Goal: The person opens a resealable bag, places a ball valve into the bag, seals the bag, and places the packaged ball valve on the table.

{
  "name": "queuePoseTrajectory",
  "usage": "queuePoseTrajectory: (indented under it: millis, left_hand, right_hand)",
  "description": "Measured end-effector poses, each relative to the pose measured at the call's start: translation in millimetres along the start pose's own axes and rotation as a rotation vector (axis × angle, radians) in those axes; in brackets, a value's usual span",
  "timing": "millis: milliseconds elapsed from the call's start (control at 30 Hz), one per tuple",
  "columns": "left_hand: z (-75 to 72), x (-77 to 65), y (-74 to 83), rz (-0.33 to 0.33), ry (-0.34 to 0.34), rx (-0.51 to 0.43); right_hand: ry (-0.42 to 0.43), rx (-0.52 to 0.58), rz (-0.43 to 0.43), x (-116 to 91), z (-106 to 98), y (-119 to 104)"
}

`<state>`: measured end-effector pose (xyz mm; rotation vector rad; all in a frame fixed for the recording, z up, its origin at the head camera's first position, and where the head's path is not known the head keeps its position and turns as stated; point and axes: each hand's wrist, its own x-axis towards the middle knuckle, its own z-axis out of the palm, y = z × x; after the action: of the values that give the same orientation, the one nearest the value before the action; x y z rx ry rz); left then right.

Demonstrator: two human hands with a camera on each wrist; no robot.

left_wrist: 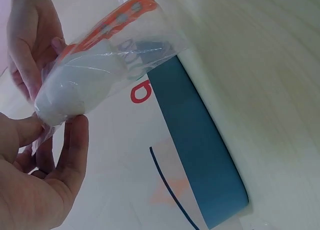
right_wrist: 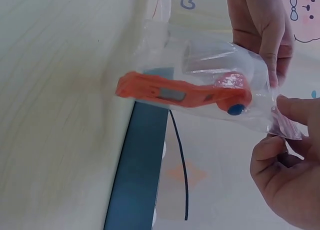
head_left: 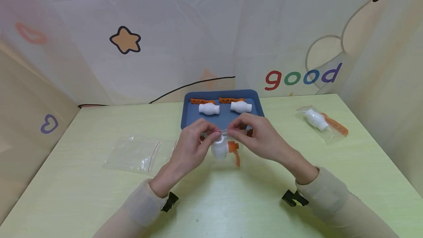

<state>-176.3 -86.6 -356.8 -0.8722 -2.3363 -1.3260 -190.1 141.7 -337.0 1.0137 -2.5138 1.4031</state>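
Note:
Both hands hold a clear plastic zip bag (right_wrist: pixel 210 60) by its top edge, in front of the tray. My left hand (head_left: pixel 193 142) pinches the edge between thumb and fingers at one side. At the other side, close by, my right hand (head_left: pixel 259 135) pinches the same edge. Below the fingers hangs a white plastic valve body (left_wrist: pixel 80 80) inside the bag. Beside it in the bag is an orange lever handle (right_wrist: pixel 190 95) with a round end. In the head view the fingers partly hide the bag's top.
Behind the hands stands a blue tray (head_left: pixel 185 115) with two white valve bodies (head_left: pixel 209 108) and two orange handles (head_left: pixel 231 100). A bagged valve (head_left: pixel 315 119) with its orange handle lies at the right. Flat clear bags (head_left: pixel 132 153) lie on the left.

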Motion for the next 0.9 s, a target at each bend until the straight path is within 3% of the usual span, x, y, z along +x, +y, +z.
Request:
queuePoseTrajectory:
  millis: [433,900]
  left_hand:
    - [2.5,-0.7,-1.7,-0.037,-0.004,-0.002]
    - [2.1,0.4,-1.7,0.055,-0.012,0.006]
  right_hand:
    - [0.002,-0.009,0.041,-2.6,-1.0,0.8]
    - [-0.04,0.041,0.016,-3.4,1.0,0.4]
